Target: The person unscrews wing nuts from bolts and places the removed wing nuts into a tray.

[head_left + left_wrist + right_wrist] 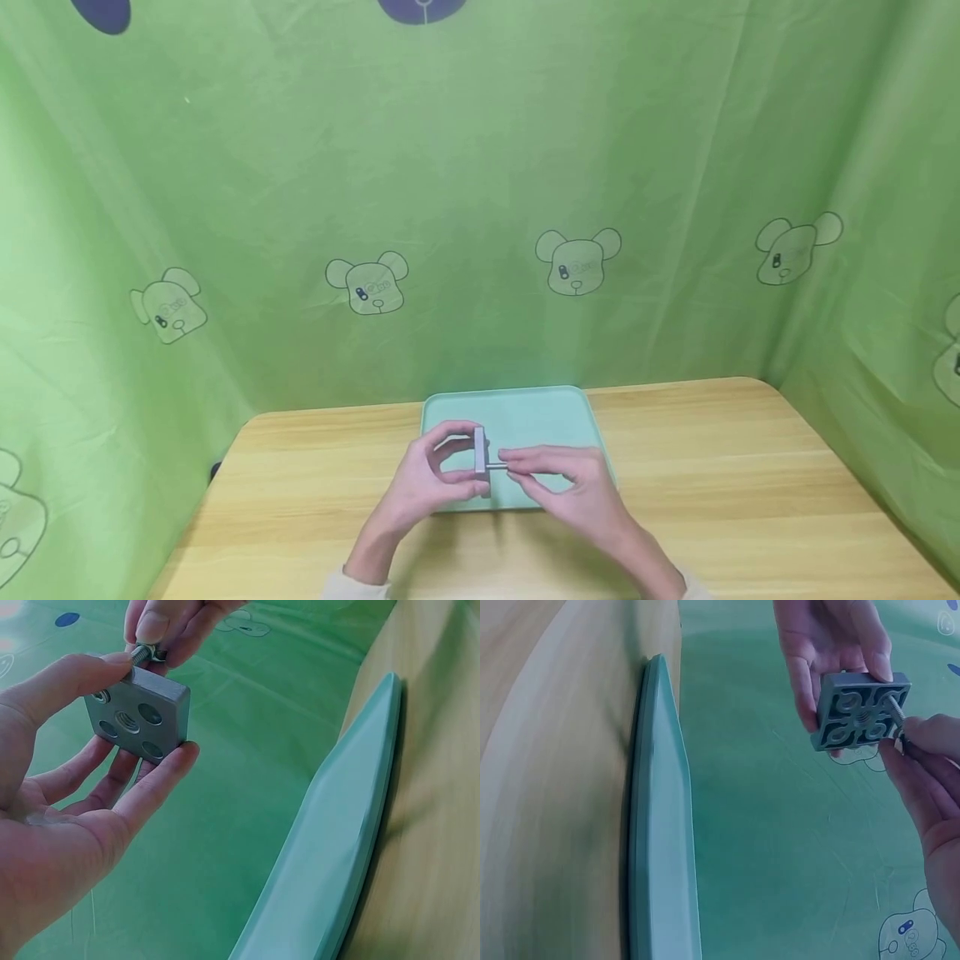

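My left hand grips a square grey metal block by its edges, with the thumb on one edge and the fingers on the opposite one. Several round holes pass through the block, one of them threaded in the centre. The right wrist view shows its other face, which is recessed around the holes. Between thumb and fingertips, my right hand pinches the head end of a threaded bolt. The bolt stands in a corner hole, its tip showing on the far face in the left wrist view. Fingers partly cover the bolt's head.
Below the hands, a pale green tray lies on a wood-grain table. Green curtains with bear-face prints enclose the table's back and sides.
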The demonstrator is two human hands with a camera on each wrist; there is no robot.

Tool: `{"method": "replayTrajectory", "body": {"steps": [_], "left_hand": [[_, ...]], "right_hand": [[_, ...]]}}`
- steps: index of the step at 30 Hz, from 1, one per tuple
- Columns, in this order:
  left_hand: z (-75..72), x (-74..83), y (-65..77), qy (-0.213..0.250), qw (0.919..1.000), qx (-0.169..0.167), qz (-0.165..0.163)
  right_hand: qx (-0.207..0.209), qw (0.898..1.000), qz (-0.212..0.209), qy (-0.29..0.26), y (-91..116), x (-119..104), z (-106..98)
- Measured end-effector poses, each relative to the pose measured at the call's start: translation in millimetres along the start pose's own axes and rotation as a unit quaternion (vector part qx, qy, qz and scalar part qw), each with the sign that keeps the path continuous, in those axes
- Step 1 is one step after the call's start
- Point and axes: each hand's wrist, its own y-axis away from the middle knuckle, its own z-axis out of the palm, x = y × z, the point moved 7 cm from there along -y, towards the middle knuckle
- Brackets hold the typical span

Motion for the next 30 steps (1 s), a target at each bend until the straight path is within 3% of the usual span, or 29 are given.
{"method": "replayTrajectory", "body": {"steps": [6, 9, 11, 14, 16, 18, 21, 26, 30], "left_hand": [[-0.5, -0.5, 0.6, 0.017, 0.9998, -0.009, 0.004], [-0.5, -0.3, 0.5, 0.019, 0.9998, -0.010, 0.004], [-0.5, 0.2, 0.3, 0.016, 0.9998, -0.009, 0.003], [-0.6, 0.7, -0.2, 0.007, 1.0000, -0.006, 0.004], [-0.6, 0.8, -0.6, -0.003, 1.0000, -0.005, 0.007], [-0.6, 0.4, -0.8, -0.012, 0.9998, -0.005, 0.012], [-0.2, -0.4, -0.9, -0.030, 0.9993, -0.007, 0.022], [1.5, 0.4, -0.4, -0.055, 0.9978, -0.014, 0.035], [3.2, 2.8, -0.1, -0.065, 0.9971, -0.016, 0.036]], "right_hand": [[0.005, 0.999, -0.039, -0.004, -0.1, -2.2, -0.2], [0.000, 1.000, -0.027, -0.006, 2.8, 2.9, 1.1], [-0.005, 1.000, 0.015, -0.014, 6.9, 11.7, 1.9], [-0.009, 0.990, 0.137, -0.037, 16.5, 32.9, 1.5], [-0.005, 0.970, 0.234, -0.068, 24.9, 48.5, 0.7], [0.000, 0.943, 0.318, -0.102, 33.1, 61.1, 0.8], [-0.001, 0.899, 0.407, -0.160, 42.4, 72.3, 3.8], [-0.023, 0.838, 0.495, -0.229, 52.7, 77.6, 12.8], [-0.029, 0.811, 0.525, -0.257, 56.8, 77.6, 17.0]]}}
